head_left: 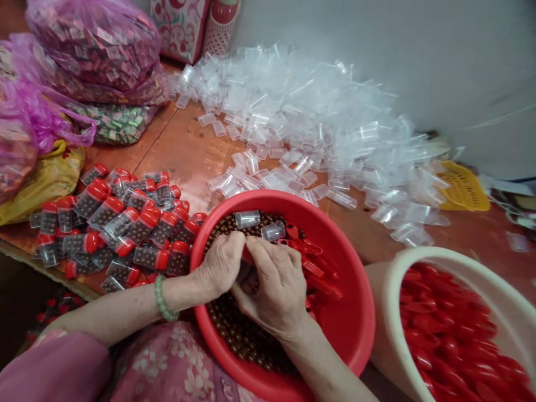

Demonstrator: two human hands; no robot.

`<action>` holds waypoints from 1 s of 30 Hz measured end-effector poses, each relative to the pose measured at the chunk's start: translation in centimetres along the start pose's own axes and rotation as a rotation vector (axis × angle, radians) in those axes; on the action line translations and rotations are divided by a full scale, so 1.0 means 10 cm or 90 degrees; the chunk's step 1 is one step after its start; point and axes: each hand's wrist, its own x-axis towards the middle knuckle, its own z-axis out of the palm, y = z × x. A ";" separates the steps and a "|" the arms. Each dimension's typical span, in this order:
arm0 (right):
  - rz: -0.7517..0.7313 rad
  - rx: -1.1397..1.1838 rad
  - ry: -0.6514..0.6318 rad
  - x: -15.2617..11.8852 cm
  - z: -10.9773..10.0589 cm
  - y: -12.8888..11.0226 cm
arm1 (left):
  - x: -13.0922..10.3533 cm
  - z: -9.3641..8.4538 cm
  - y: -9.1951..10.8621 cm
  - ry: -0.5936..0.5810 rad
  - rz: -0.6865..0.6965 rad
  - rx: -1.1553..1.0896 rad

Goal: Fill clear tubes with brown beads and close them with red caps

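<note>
Holding a partly hidden, red-capped container [247, 273] over the red basin [362, 312].
Left hand [221, 263] and right hand [276, 285] both grip it, close above the brown beads [240, 329], likely so strays drop back.

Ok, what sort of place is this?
Likely a small hand-assembly workspace: a heap of clear containers, a red tub with brown beads, and a pile of red-capped bottles holding similar beads.
</note>
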 end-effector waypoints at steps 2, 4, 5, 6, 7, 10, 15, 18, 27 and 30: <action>-0.011 -0.008 -0.001 0.00 -0.02 -0.03 | -0.02 0.00 -0.02 -0.011 0.024 0.049; -0.022 0.002 -0.007 0.01 -0.04 -0.05 | -0.06 -0.04 0.00 -0.022 0.057 0.077; -0.027 0.021 -0.011 0.00 -0.05 -0.06 | -0.09 -0.08 0.02 -0.031 0.085 0.082; -0.028 0.047 -0.019 0.00 -0.06 -0.07 | -0.13 -0.14 0.04 -0.046 0.113 0.079; -0.025 0.076 -0.029 -0.01 -0.06 -0.07 | -0.17 -0.21 0.07 -0.057 0.140 0.079; -0.003 0.137 -0.091 -0.06 -0.05 -0.05 | -0.29 -0.43 0.11 -0.014 0.177 0.173; -0.032 0.164 -0.142 -0.05 -0.03 0.01 | -0.37 -0.64 -0.14 0.182 0.136 0.517; -0.046 0.192 -0.137 0.09 -0.05 0.02 | -0.38 -0.67 -0.37 0.218 0.121 0.617; -0.121 0.206 -0.298 0.66 0.48 -0.18 | -0.91 -1.09 -0.70 0.466 0.082 0.588; -0.124 0.127 -0.386 0.72 0.76 -0.24 | -1.17 -1.41 -0.92 0.533 -0.059 0.571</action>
